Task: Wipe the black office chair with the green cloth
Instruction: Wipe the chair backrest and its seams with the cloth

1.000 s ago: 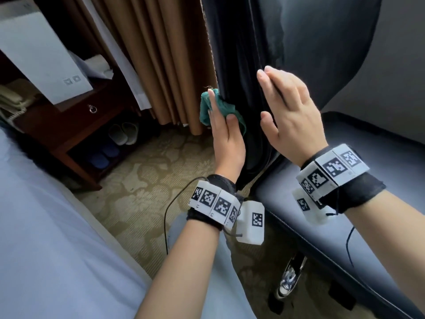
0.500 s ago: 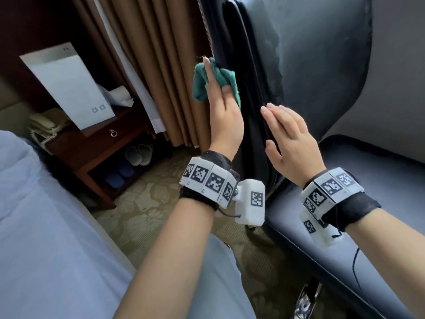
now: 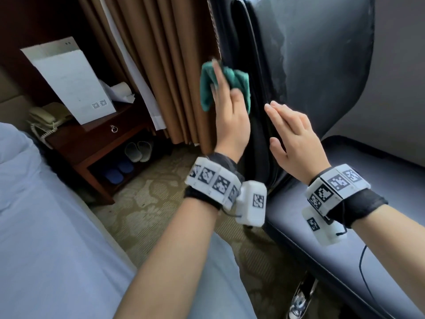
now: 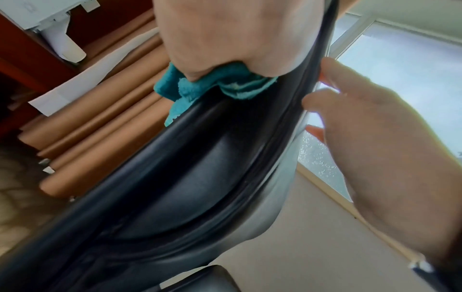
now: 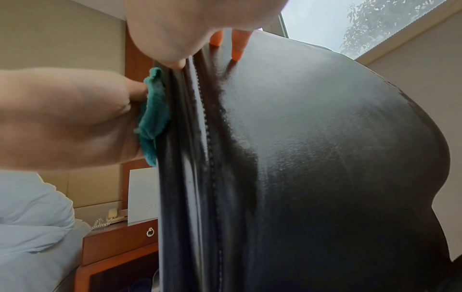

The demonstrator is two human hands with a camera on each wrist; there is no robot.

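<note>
The black office chair's backrest (image 3: 322, 65) stands upright ahead of me, and its seat (image 3: 368, 180) is at the lower right. My left hand (image 3: 226, 107) lies flat with straight fingers on the green cloth (image 3: 205, 93) and presses it against the backrest's left side edge. The cloth bunches out around the fingers. In the left wrist view the cloth (image 4: 232, 85) shows between palm and chair edge (image 4: 200, 168). My right hand (image 3: 289, 132) is flat on the front of the backrest near that edge and holds nothing. The right wrist view shows cloth (image 5: 155, 110) and backrest (image 5: 325, 138).
Brown curtains (image 3: 161, 65) hang just behind the chair. A wooden nightstand (image 3: 96, 143) at the left carries a phone (image 3: 43, 118) and a white card (image 3: 71, 79), with slippers (image 3: 138, 150) beneath. The bed (image 3: 34, 226) fills the lower left. The chair's chrome base (image 3: 301, 298) is at the bottom.
My left hand has slid the cloth up along the backrest's side edge. My right hand has come lower on the backrest front. The view has tilted upward.
</note>
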